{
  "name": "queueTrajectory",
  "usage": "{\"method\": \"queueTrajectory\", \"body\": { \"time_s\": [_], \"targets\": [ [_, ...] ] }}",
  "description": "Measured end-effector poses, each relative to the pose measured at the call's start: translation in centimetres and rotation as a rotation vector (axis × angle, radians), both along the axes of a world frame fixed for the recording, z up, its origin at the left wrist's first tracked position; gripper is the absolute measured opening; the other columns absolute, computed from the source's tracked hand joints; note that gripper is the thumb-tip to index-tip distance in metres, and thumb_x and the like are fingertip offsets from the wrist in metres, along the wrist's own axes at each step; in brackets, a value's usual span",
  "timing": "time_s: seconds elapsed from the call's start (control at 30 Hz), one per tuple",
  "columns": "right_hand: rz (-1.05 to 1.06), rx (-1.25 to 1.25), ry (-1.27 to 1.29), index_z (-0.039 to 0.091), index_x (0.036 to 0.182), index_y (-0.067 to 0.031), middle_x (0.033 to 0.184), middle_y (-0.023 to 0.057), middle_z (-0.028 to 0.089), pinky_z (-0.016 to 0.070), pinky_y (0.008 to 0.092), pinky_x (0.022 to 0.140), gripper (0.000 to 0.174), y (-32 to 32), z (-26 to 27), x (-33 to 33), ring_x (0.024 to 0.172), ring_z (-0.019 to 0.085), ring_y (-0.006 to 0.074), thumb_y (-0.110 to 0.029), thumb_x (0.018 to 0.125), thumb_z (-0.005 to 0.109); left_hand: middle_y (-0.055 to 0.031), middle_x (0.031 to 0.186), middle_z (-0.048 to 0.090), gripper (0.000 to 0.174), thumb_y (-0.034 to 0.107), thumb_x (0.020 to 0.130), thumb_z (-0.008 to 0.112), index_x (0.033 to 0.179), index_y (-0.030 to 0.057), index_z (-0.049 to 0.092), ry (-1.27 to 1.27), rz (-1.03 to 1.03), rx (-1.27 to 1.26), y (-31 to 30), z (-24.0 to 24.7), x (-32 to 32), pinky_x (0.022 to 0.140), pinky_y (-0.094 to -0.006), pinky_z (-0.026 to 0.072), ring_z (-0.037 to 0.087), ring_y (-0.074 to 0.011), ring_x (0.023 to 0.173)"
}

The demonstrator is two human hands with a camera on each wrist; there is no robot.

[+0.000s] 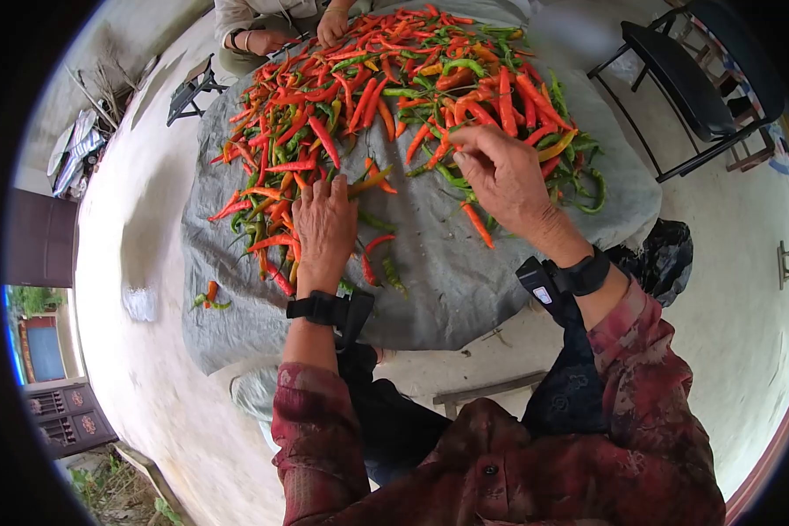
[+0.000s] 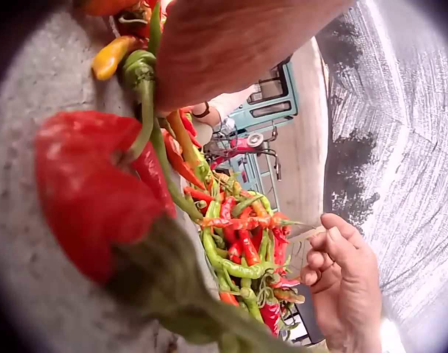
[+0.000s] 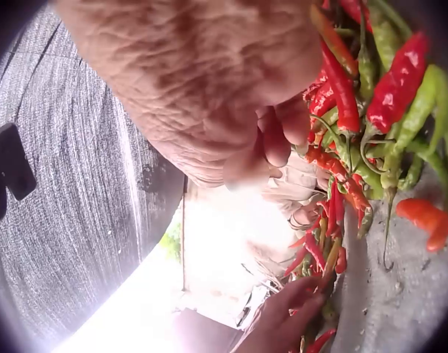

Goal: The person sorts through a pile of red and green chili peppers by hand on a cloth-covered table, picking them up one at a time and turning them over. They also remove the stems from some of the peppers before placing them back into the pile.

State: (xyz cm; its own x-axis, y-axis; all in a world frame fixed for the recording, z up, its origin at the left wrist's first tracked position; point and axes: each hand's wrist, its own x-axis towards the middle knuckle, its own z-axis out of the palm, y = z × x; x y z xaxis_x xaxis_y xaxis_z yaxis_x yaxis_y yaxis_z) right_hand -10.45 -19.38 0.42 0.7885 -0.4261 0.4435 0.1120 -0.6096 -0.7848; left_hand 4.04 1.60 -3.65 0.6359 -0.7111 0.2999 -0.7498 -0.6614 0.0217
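Note:
My left hand reaches palm down into the heap of red, orange and green chili peppers. Its fingers hold an olive-brown chili pepper, which sticks out to the right; in the right wrist view the yellowish pepper rises past this hand's fingertips. My right hand is over the right-hand peppers, its fingers bent toward the thumb. In the left wrist view, the stem of an orange-red chili pepper points at the right fingertips; I cannot tell whether they pinch it.
A grey sheet covers the table beneath the peppers. Across it, another person's hands are at the far heap. A black chair stands at right, a black plastic bag near the table's right edge, and a small stool at left.

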Motion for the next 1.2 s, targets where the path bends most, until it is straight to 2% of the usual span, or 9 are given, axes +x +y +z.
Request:
{"method": "queueTrajectory", "body": {
  "time_s": [0.1, 0.33, 0.4, 0.6, 0.73, 0.83, 0.9, 1.0, 1.2],
  "targets": [
    [0.065, -0.256, -0.104, 0.06, 0.099, -0.0053, 0.084, 0.0123, 0.062, 0.052, 0.0373, 0.063, 0.015, 0.3, -0.3, 0.1, 0.074, 0.063, 0.0316, -0.001, 0.084, 0.06, -0.0117, 0.102, 0.064, 0.032, 0.016, 0.08, 0.066, 0.11, 0.0067, 0.058, -0.026, 0.073, 0.073, -0.6, 0.0, 0.7, 0.082, -0.0453, 0.0442, 0.059, -0.032, 0.098],
    [0.008, -0.117, -0.127, 0.061, 0.097, -0.0039, 0.085, 0.0113, 0.063, 0.0518, 0.0341, 0.062, 0.014, -0.9, 1.0, -0.9, 0.072, 0.065, 0.0261, 0.0, 0.084, 0.061, -0.01, 0.082, 0.068, 0.026, 0.016, 0.081, 0.067, 0.104, 0.0051, 0.062, 0.073, -0.045, -0.25, -2.6, 2.0, -1.0, 0.068, -0.0359, 0.0497, 0.066, -0.0237, 0.08],
    [-0.035, -0.099, -0.118, 0.061, 0.099, -0.0035, 0.085, 0.0112, 0.064, 0.0519, 0.0319, 0.063, 0.016, -1.4, 1.1, -1.1, 0.072, 0.066, 0.023, 0.0, 0.083, 0.062, -0.0071, 0.084, 0.067, 0.028, 0.02, 0.088, 0.066, 0.109, 0.0031, 0.061, 0.695, 0.051, -0.487, -3.1, 3.6, -2.2, 0.067, -0.0293, 0.0501, 0.065, -0.0146, 0.078],
    [-0.047, -0.09, -0.13, 0.062, 0.1, -0.0033, 0.085, 0.0119, 0.065, 0.0521, 0.03, 0.064, 0.016, -1.8, 0.8, -1.4, 0.073, 0.066, 0.0225, 0.0, 0.084, 0.061, -0.0072, 0.082, 0.068, 0.031, 0.027, 0.095, 0.059, 0.106, -0.0024, 0.061, 0.983, -0.154, -0.814, -4.8, 2.5, -3.8, 0.062, -0.0266, 0.0484, 0.062, -0.011, 0.07],
    [0.011, -0.095, -0.113, 0.061, 0.098, -0.0016, 0.084, 0.0127, 0.064, 0.0518, 0.0306, 0.063, 0.013, -1.4, 1.1, -1.4, 0.072, 0.066, 0.0229, 0.0, 0.085, 0.06, -0.0072, 0.08, 0.067, 0.035, 0.031, 0.096, 0.057, 0.105, -0.0028, 0.061, 1.011, -0.125, -0.783, -3.9, 2.6, -3.1, 0.063, -0.0266, 0.049, 0.062, -0.0108, 0.07],
    [0.061, -0.08, -0.097, 0.061, 0.096, -0.0006, 0.084, 0.0135, 0.064, 0.0511, 0.0314, 0.062, 0.01, -1.0, 0.7, -1.0, 0.071, 0.066, 0.0234, 0.0, 0.085, 0.06, -0.0062, 0.083, 0.067, 0.038, 0.033, 0.097, 0.055, 0.108, -0.0024, 0.06, 1.037, 0.0, -0.472, -2.8, 3.3, -2.4, 0.064, -0.027, 0.0501, 0.062, -0.0118, 0.072],
    [0.072, -0.097, -0.101, 0.06, 0.095, -0.0006, 0.083, 0.0135, 0.064, 0.0507, 0.0317, 0.062, 0.01, -0.7, 0.6, -0.7, 0.07, 0.065, 0.0237, 0.0, 0.086, 0.06, -0.0064, 0.084, 0.066, 0.038, 0.033, 0.097, 0.055, 0.11, -0.0033, 0.06, 1.042, -0.131, -0.413, -2.2, 3.7, -2.8, 0.066, -0.0272, 0.0501, 0.062, -0.0109, 0.075],
    [0.094, -0.11, -0.088, 0.06, 0.094, -0.0007, 0.082, 0.0132, 0.063, 0.0502, 0.033, 0.061, 0.008, -0.2, 0.6, -0.4, 0.069, 0.064, 0.0252, -0.002, 0.086, 0.06, -0.0047, 0.094, 0.066, 0.04, 0.035, 0.098, 0.053, 0.113, -0.0013, 0.06, 1.031, -0.236, -0.734, -1.4, 4.7, -4.0, 0.07, -0.0236, 0.0471, 0.059, -0.0092, 0.081],
    [0.159, -0.238, -0.043, 0.061, 0.095, -0.0032, 0.084, 0.0101, 0.063, 0.051, 0.0343, 0.063, 0.01, 1.3, -0.8, 0.6, 0.073, 0.064, 0.026, -0.003, 0.084, 0.061, -0.0071, 0.096, 0.068, 0.026, 0.015, 0.089, 0.064, 0.111, 0.0024, 0.062, 0.743, -0.087, -0.433, 2.8, 4.1, -3.4, 0.069, -0.0284, 0.0486, 0.063, -0.0139, 0.077]
  ]
}}
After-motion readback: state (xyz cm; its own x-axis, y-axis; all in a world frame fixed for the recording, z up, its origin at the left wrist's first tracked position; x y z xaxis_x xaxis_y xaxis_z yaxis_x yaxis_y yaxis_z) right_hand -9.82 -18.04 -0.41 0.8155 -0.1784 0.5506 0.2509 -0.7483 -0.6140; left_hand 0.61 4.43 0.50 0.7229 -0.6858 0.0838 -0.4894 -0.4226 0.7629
